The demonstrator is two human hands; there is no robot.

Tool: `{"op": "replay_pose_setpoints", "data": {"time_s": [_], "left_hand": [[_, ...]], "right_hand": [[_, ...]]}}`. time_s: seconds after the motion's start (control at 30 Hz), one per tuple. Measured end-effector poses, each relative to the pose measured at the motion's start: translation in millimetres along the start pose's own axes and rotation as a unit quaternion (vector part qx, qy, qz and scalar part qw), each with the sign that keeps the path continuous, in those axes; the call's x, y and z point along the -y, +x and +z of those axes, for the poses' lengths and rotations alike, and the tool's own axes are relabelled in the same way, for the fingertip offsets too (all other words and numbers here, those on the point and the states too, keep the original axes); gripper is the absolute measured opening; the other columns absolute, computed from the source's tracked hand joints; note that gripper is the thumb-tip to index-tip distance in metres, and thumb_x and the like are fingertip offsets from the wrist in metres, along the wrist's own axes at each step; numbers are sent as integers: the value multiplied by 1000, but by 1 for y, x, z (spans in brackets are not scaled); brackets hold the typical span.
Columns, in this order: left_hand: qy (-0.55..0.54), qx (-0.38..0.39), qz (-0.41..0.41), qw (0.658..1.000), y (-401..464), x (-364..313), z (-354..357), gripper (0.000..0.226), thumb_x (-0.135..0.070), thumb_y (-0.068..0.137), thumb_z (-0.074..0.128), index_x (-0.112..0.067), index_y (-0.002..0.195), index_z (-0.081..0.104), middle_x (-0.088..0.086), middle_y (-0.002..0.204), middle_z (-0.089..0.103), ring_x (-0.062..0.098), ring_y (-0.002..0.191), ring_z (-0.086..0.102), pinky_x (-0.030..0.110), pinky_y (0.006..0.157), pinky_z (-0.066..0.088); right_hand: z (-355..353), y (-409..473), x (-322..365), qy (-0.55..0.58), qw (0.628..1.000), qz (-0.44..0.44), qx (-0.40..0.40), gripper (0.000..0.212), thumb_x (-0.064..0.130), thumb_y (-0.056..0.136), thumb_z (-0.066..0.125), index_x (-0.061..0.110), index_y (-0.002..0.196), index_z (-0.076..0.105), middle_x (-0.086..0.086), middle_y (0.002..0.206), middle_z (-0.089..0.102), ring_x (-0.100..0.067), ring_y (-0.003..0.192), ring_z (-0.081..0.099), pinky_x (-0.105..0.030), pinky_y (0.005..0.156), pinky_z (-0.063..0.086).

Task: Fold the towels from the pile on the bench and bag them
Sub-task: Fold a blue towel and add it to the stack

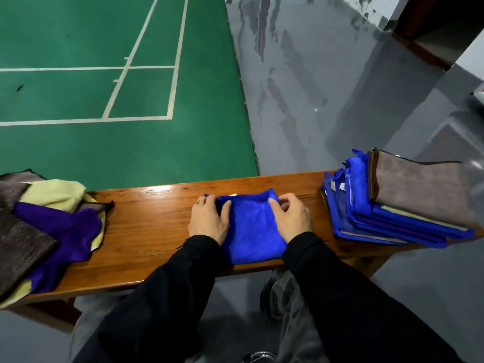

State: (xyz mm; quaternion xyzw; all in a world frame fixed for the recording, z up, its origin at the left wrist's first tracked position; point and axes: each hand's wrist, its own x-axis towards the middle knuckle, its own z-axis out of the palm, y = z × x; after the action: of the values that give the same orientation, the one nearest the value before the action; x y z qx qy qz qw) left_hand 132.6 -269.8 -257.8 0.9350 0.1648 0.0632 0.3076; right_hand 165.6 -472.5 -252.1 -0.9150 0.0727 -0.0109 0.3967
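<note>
A blue towel (251, 226), folded into a rectangle, lies in the middle of the wooden bench (146, 231). My left hand (209, 218) pinches its left edge near the far corner. My right hand (290, 216) grips its right edge, fingers curled over the cloth. On the left end of the bench sits the loose pile (52, 226) of purple, yellow and grey-brown towels. At the right end stands a stack of folded towels (392, 205), mostly blue, with a grey one on top.
Beyond the bench lie a green court floor with white lines (117, 100) and a wet-looking grey floor (314, 87). My knees in grey trousers are below the bench's near edge. No bag is in view.
</note>
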Motion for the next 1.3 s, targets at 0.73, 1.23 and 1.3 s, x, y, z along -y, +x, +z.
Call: {"op": "replay_pose_setpoints", "data": {"time_s": [0.73,1.23,1.3], "left_hand": [[-555,108,-37,824,-55,-81,-59,54,-23,79,78,-42,124,56,6,136,59,30,118,63,50,100,50],[-194,177,245,933,-30,-296,13,42,-20,90,68,-8,130,60,18,131,57,29,126,51,28,108,34],[-194,182,254,930,-35,-293,28,41,-21,94,64,-6,132,59,18,138,54,27,134,45,26,109,29]], "right_hand": [[-109,-46,64,297,955,-17,-20,33,21,87,77,20,99,46,-1,85,59,-19,77,56,-31,73,48],[-310,26,-20,-14,983,114,-144,50,33,87,69,18,130,47,-10,122,60,-32,112,60,-41,99,48],[-301,17,-34,-133,980,55,-138,59,35,90,63,17,143,44,-10,144,48,-32,129,50,-39,110,39]]}}
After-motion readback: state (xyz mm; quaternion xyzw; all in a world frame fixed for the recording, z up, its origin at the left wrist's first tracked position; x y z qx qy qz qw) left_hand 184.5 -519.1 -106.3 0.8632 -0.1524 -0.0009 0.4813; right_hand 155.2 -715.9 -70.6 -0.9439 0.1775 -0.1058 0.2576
